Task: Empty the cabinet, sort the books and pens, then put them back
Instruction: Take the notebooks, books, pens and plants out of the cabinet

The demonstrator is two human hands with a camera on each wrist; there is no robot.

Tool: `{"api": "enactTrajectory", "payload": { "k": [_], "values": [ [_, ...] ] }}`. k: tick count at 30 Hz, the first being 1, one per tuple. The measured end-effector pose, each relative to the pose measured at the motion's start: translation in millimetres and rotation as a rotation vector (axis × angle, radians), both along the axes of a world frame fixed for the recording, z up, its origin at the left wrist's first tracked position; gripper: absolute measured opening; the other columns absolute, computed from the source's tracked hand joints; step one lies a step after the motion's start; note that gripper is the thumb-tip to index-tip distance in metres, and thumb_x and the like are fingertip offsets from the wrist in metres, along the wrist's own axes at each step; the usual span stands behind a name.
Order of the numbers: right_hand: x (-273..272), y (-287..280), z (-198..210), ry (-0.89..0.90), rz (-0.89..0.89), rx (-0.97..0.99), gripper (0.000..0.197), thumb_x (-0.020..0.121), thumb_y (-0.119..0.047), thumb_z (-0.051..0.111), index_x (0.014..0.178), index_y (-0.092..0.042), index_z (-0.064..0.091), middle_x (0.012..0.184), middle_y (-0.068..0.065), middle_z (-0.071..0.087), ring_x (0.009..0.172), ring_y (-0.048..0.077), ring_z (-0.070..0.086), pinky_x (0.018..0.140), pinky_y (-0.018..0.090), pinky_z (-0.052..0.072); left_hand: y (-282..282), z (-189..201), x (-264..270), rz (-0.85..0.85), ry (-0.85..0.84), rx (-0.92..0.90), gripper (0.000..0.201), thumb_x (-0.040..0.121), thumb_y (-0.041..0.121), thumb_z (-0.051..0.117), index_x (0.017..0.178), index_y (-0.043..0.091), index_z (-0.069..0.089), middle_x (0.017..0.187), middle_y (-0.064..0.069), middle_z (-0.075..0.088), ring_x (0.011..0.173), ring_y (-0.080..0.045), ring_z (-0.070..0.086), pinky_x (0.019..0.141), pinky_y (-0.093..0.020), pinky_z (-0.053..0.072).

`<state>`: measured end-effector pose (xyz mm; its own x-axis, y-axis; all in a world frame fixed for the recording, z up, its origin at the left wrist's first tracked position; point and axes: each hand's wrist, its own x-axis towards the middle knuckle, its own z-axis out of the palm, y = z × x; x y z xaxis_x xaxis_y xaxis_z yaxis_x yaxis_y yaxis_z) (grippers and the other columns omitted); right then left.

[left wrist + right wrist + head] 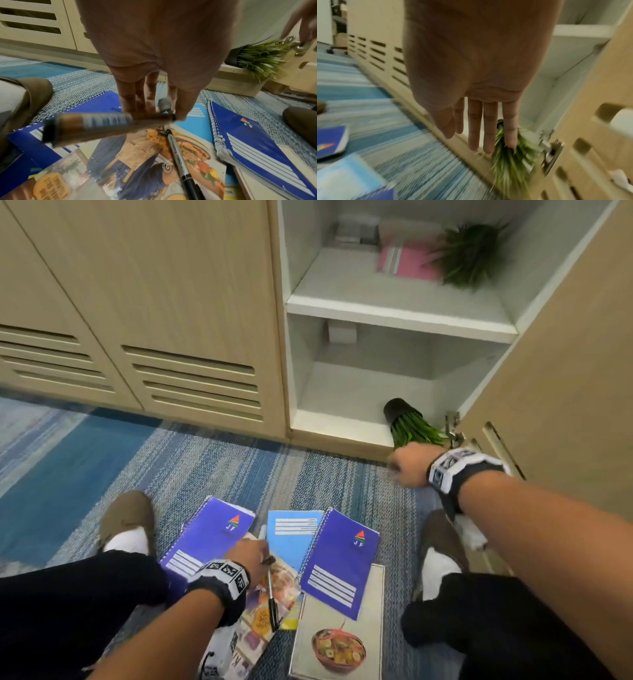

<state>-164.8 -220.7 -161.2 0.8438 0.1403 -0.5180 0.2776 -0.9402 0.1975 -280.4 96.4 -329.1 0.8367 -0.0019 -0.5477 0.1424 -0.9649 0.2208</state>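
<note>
On the carpet between my feet lie two purple spiral notebooks (pixel 214 534) (pixel 342 563), a light blue notebook (pixel 291 534), a colourful magazine (pixel 274 587) and a white cookbook (pixel 342 638). My left hand (pixel 260 549) hovers over them and pinches a blurred brown marker (pixel 106 121); a grey pen end (pixel 163 104) shows between its fingers. A black marker (pixel 180 159) lies loose on the magazine. My right hand (pixel 481 142), fingers straight, reaches over the leaves of a tipped plant (pixel 411 424) in the open cabinet's lower compartment (pixel 342 392).
The upper shelf (pixel 394 302) holds a pink book (pixel 407 261), a second plant (pixel 472 254) and grey boxes at the back. A small white box (pixel 342 332) sits deep in the lower compartment. The open cabinet door (pixel 565 405) stands right of my right arm.
</note>
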Motion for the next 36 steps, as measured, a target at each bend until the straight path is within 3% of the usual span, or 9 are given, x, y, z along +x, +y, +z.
{"api": "enactTrajectory", "payload": {
  "k": [5, 11, 15, 20, 26, 28, 31, 33, 36],
  "values": [
    [53.6, -33.4, 43.1, -0.122, -0.089, 0.022, 0.035, 0.09, -0.016, 0.057, 0.123, -0.019, 0.068, 0.119, 0.012, 0.069, 0.106, 0.033, 0.066, 0.088, 0.035, 0.055, -7.3, -7.0, -4.1, -0.119, 0.112, 0.091, 0.046, 0.079, 0.054, 0.061, 0.118, 0.029, 0.057, 0.124, 0.003, 0.061, 0.115, -0.021, 0.058, 0.093, -0.026, 0.047],
    [92.4, -49.5, 27.2, -0.142, -0.077, 0.053, 0.046, 0.085, -0.018, 0.063, 0.131, -0.017, 0.059, 0.117, 0.014, 0.065, 0.102, 0.035, 0.065, 0.087, 0.043, 0.058, -47.0, 30.1, 60.0, -0.204, -0.019, 0.097, 0.032, 0.088, 0.037, 0.053, 0.118, 0.027, 0.056, 0.124, -0.003, 0.061, 0.114, -0.025, 0.059, 0.093, -0.03, 0.047],
    [117.4, -49.4, -3.1, -0.141, -0.144, 0.139, 0.065, 0.089, -0.036, 0.062, 0.149, -0.023, 0.041, 0.138, 0.014, 0.048, 0.119, 0.039, 0.057, 0.098, 0.047, 0.052, -106.9, 60.1, 137.5, -0.263, -0.154, -0.018, 0.031, 0.085, 0.034, 0.054, 0.115, 0.027, 0.06, 0.12, -0.006, 0.065, 0.109, -0.028, 0.062, 0.092, -0.036, 0.051],
    [147.6, -65.9, -39.7, -0.21, -0.243, 0.154, 0.072, 0.09, -0.051, 0.057, 0.151, -0.021, 0.035, 0.146, 0.016, 0.039, 0.129, 0.042, 0.048, 0.104, 0.05, 0.046, -175.4, 86.3, 222.6, -0.366, -0.299, -0.083, 0.027, 0.085, 0.025, 0.053, 0.109, 0.019, 0.063, 0.116, -0.009, 0.065, 0.102, -0.03, 0.063, 0.089, -0.04, 0.054],
    [178.6, -79.4, -51.0, -0.224, -0.439, 0.239, 0.059, 0.098, -0.036, 0.037, 0.154, -0.016, 0.029, 0.155, 0.016, 0.033, 0.138, 0.04, 0.041, 0.112, 0.047, 0.038, -239.0, 84.4, 290.5, -0.456, -0.431, -0.096, 0.06, 0.08, 0.009, 0.059, 0.138, 0.016, 0.041, 0.133, -0.014, 0.049, 0.119, -0.035, 0.051, 0.095, -0.047, 0.049],
    [182.5, -84.7, -50.4, -0.23, -0.441, 0.228, 0.055, 0.097, -0.033, 0.039, 0.149, -0.014, 0.038, 0.15, 0.016, 0.042, 0.133, 0.038, 0.047, 0.108, 0.043, 0.042, -257.1, 81.9, 306.7, -0.571, -0.457, -0.052, 0.072, 0.082, 0.013, 0.06, 0.147, 0.019, 0.028, 0.148, -0.016, 0.037, 0.133, -0.037, 0.039, 0.105, -0.05, 0.042],
    [181.5, -95.0, -52.0, -0.254, -0.368, 0.16, 0.038, 0.096, -0.029, 0.044, 0.126, -0.011, 0.059, 0.128, 0.015, 0.062, 0.109, 0.034, 0.061, 0.089, 0.036, 0.049, -275.6, 76.5, 317.4, -0.737, -0.413, 0.025, 0.08, 0.086, 0.023, 0.06, 0.152, 0.029, 0.016, 0.16, -0.008, 0.018, 0.144, -0.033, 0.024, 0.111, -0.054, 0.032],
    [180.9, -100.2, -53.7, -0.245, -0.371, 0.149, 0.031, 0.095, -0.027, 0.046, 0.114, -0.011, 0.063, 0.118, 0.014, 0.066, 0.094, 0.032, 0.06, 0.079, 0.033, 0.048, -283.5, 74.4, 317.4, -0.794, -0.45, 0.068, 0.071, 0.087, 0.029, 0.059, 0.149, 0.031, 0.026, 0.151, -0.01, 0.029, 0.137, -0.037, 0.031, 0.106, -0.051, 0.035],
    [178.8, -99.1, -54.8, -0.199, -0.389, 0.187, 0.031, 0.094, -0.028, 0.046, 0.112, -0.011, 0.064, 0.116, 0.013, 0.067, 0.091, 0.032, 0.06, 0.078, 0.033, 0.048, -280.0, 78.3, 312.4, -0.813, -0.572, 0.15, 0.056, 0.087, 0.032, 0.058, 0.14, 0.027, 0.039, 0.141, -0.013, 0.038, 0.131, -0.037, 0.035, 0.103, -0.048, 0.037]
  ]
}}
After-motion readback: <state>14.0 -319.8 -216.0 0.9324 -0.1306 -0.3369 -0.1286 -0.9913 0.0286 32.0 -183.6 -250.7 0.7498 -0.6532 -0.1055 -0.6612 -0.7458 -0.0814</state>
